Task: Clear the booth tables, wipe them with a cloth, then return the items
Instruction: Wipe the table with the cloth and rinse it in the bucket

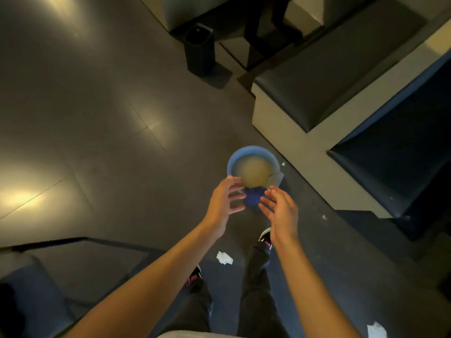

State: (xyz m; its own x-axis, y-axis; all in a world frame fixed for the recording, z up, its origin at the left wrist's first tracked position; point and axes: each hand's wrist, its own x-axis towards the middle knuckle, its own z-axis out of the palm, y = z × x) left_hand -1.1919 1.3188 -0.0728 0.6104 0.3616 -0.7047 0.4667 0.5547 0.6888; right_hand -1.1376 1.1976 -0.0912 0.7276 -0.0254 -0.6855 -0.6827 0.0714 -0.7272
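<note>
Both hands reach down with fingers spread and holding nothing: the left hand [223, 200] near the bucket's rim, the right hand [280, 211] just beside it. Between them shows a dark blue piece, perhaps a wringer or a cloth, too blurred to tell. The blue bucket [240, 153] of cloudy water stands on the floor [97, 118] by the booth seat [324, 76], a grey cloth [275, 177] draped over its edge. Crumpled paper scraps [224, 257] lie around the feet. Judging by this, wiping is at the fetch-the-cloth stage; returning items looks yet to come.
</note>
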